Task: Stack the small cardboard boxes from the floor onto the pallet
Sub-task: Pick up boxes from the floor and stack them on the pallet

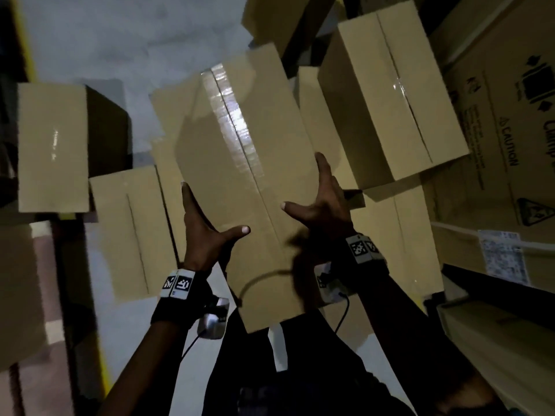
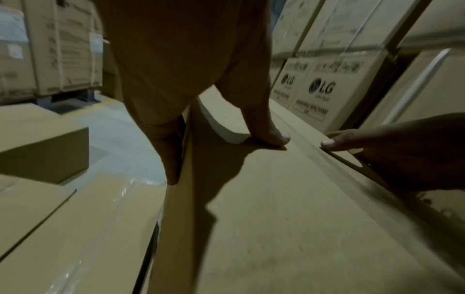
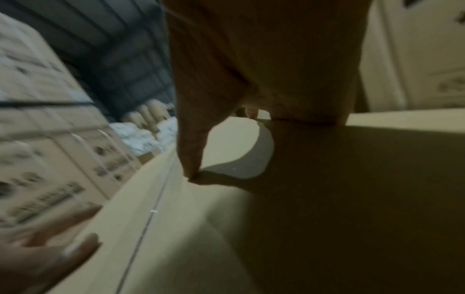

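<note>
I hold a long, tape-sealed cardboard box (image 1: 240, 175) up in the air between both hands. My left hand (image 1: 204, 232) grips its left edge, fingers running along the side and thumb spread over the top face. My right hand (image 1: 321, 205) grips the right edge the same way. In the left wrist view the left hand (image 2: 176, 79) clasps the box (image 2: 276, 218) at its edge, and the right hand (image 2: 402, 153) shows at the far side. In the right wrist view the right hand (image 3: 251, 59) wraps over the box (image 3: 327, 199) edge. No pallet is visible.
Similar small boxes lie around: one at the left (image 1: 52, 145), one at the lower left (image 1: 129, 232), one raised at the upper right (image 1: 390, 100). A large printed carton (image 1: 504, 115) stands on the right. Grey floor (image 1: 90, 40) shows at the upper left, with a yellow line (image 1: 102, 355).
</note>
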